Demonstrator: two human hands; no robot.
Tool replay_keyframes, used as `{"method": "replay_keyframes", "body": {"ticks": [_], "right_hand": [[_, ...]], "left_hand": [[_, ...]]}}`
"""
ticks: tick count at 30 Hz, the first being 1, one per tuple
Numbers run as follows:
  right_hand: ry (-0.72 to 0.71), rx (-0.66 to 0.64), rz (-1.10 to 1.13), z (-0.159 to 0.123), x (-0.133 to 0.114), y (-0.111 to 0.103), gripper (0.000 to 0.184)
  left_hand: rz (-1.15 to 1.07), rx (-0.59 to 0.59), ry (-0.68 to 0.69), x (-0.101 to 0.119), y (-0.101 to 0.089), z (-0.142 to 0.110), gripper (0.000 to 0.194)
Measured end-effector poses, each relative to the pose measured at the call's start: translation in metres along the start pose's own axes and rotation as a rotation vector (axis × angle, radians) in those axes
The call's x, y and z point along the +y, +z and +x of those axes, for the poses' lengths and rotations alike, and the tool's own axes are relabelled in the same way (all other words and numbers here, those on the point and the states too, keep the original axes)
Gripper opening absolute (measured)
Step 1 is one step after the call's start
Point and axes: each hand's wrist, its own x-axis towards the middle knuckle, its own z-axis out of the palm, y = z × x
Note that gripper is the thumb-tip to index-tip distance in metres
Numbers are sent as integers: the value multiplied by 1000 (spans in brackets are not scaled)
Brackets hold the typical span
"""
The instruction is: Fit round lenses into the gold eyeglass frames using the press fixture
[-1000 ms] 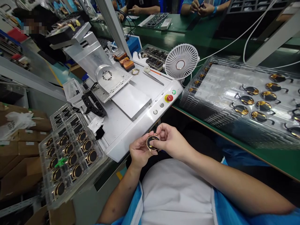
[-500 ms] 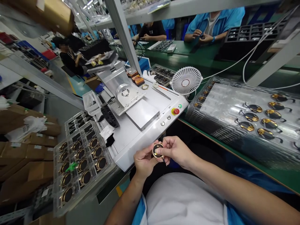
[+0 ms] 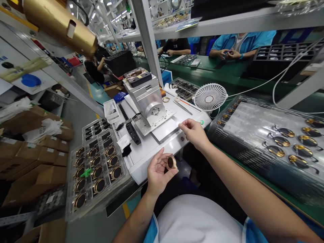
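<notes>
Near the white metal machine's front edge (image 3: 142, 170), your left hand (image 3: 159, 173) is clamping a round gold-rimmed case (image 3: 171, 163), ideally rim-only; whether your right hand (image 3: 196, 135) is gripping anything is unclear.

Room between right grip (image 3: 196, 134) and fan (image 3: 209, 98); metal fixture (image 3: 145, 98) blocks leftward.

Glare whitens the clear tray (image 3: 249, 116); edges stretch.

Gold-rimmed dark watch case (image 3: 171, 163), white fan (image 3: 209, 98), green tabletop (image 3: 211, 72)
</notes>
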Motion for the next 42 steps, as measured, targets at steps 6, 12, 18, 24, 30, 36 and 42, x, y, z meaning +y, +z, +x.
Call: {"method": "replay_keyframes", "body": {"ticks": [6, 12, 18, 24, 30, 36, 42], "right_hand": [[-24, -271, 39, -80, -3, -8, 36], [-11, -272, -57, -109, 2, -5, 28], [-32, -249, -140, -108, 5, -5, 26], [-66, -234, -197, -108, 3, -2, 22], [-38, -207, -162, -108, 10, 1, 19], [45, -191, 62, -107, 2, -60, 43], [31, 861, -756, -180, -39, -229, 29]], "left_hand": [[275, 5, 152, 3, 6, -3, 83], [380, -19, 210, 4, 13, -4, 81], [399, -24, 229, 8, 15, -5, 79], [458, -16, 239, 10, 14, -6, 77], [431, -26, 230, 7, 13, -8, 78], [371, -135, 319, 0, 13, -4, 83], [388, -111, 284, -6, 1, 6, 47]]}}
